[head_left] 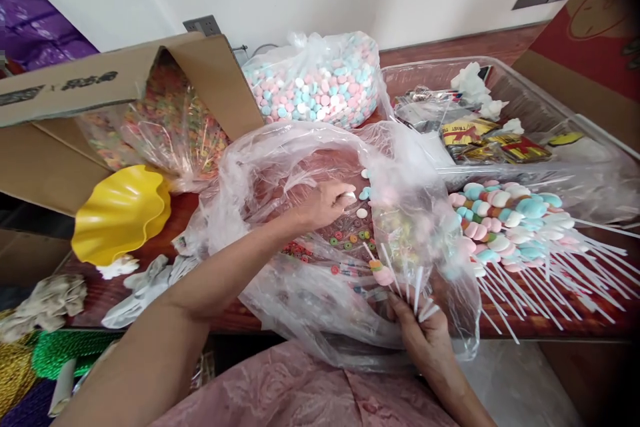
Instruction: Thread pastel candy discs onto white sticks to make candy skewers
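My left hand [327,205] reaches into a large open clear plastic bag [295,137], its fingers pinched on a small white marshmallow [349,196]. Loose blue and white marshmallows [365,193] lie just beyond the fingertips. Below them are several red, green and yellow ring-shaped candies [353,238]. Near the bag's front edge, my right hand [423,328] is closed around several white sticks [419,287]. One stick in that bunch carries a pink marshmallow [383,275] with orange and green pieces above it. Part of the bag's contents is blurred behind the plastic.
Filled candy sticks [510,220] are piled at the right. Behind stand a bag of pastel marshmallows [320,90] and a clear bin [535,80] with packets. At the left are a cardboard box [210,73], a bag of ring candies [175,120] and a yellow wavy bowl [120,213].
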Action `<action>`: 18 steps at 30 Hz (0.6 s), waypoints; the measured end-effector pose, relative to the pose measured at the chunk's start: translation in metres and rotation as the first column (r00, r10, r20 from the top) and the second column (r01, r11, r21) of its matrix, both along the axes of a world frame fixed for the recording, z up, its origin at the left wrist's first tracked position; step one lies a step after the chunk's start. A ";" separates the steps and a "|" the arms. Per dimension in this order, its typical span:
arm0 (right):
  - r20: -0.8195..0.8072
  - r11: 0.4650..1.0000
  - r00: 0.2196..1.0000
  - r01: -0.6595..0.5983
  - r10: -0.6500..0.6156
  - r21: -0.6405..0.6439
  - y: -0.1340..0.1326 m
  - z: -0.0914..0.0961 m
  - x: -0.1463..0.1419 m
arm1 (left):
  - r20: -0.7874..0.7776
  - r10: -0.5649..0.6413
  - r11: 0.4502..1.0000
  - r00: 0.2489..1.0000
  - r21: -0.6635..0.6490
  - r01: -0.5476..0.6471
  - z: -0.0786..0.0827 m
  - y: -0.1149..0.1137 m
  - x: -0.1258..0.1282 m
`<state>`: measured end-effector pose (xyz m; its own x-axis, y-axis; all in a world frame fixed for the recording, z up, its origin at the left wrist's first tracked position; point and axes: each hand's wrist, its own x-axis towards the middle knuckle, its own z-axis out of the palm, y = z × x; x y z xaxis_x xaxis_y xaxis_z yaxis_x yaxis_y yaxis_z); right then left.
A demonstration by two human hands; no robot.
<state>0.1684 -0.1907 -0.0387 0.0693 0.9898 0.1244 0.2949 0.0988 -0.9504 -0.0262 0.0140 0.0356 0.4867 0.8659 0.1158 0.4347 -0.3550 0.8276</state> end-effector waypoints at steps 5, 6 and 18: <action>0.073 0.996 0.996 -0.062 0.058 0.061 0.003 0.037 -0.006 | 0.404 0.226 0.867 0.886 -0.498 0.006 0.026 -0.065 -0.035; 0.103 0.992 0.990 -0.108 0.100 0.072 0.004 0.041 -0.008 | 0.455 0.299 0.843 0.839 -0.539 -0.008 0.026 -0.077 -0.041; 0.392 0.930 0.884 -0.334 0.254 0.152 0.011 0.048 -0.046 | 0.682 0.678 0.720 0.274 -0.692 -0.060 -0.010 -0.132 -0.049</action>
